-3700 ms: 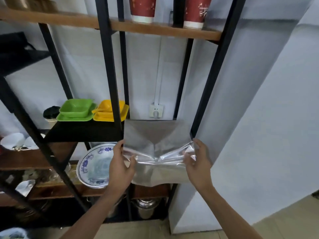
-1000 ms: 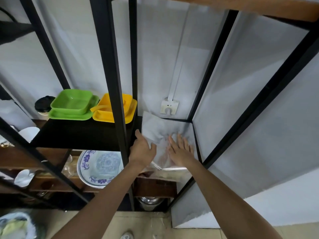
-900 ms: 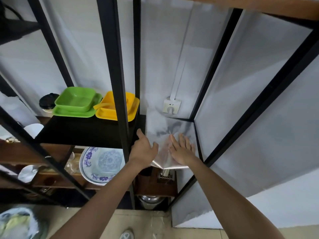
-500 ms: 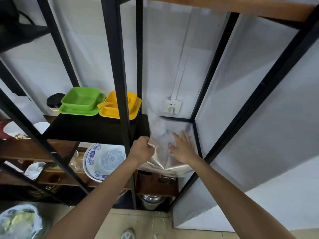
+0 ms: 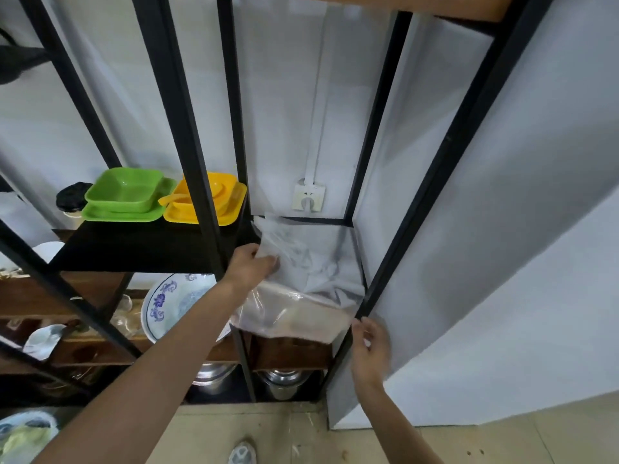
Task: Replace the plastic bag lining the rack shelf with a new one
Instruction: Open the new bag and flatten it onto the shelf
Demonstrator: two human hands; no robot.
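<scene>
A clear plastic bag [image 5: 311, 272] lies crumpled over the narrow rack shelf [image 5: 315, 220] at the right end of the black metal rack. Its front edge hangs over the shelf's front. My left hand [image 5: 251, 267] reaches past the front post and pinches the bag's left edge. My right hand [image 5: 370, 346] is lower, at the foot of the front right post, by the bag's front right corner. That hand is blurred, its fingers loosely curled, and I cannot tell whether it holds the corner.
A black front post [image 5: 187, 145] stands just left of my left hand. Green dishes [image 5: 124, 195] and yellow dishes [image 5: 207, 199] sit on the black shelf beside it. A blue-and-white plate [image 5: 174, 299] and metal pots [image 5: 284, 380] are below. A wall socket [image 5: 310, 197] is behind the shelf.
My right hand has come off the top of the bag and dropped to the front right corner. My left hand stays on the bag's left edge. The bag now spreads further over the shelf.
</scene>
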